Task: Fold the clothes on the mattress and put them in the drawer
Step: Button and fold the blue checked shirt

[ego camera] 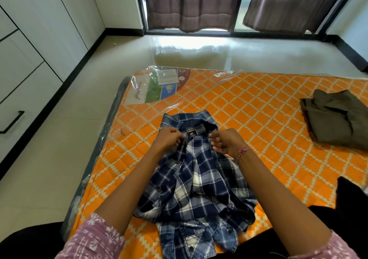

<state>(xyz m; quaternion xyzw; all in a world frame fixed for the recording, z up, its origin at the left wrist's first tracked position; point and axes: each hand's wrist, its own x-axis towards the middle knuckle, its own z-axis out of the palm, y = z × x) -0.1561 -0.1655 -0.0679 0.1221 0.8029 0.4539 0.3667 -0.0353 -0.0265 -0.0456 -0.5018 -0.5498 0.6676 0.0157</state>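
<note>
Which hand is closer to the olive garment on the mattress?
Right. The right hand pinches the plaid shirt at its collar, on the side toward the olive garment. The left hand grips the collar's other side, farther away.

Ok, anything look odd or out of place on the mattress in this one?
Only small things. The mattress has its clear plastic wrap on, with a label sheet under it at the far corner. The plaid shirt lies rumpled, both hands at its collar. The olive garment sits loosely folded at right.
</note>
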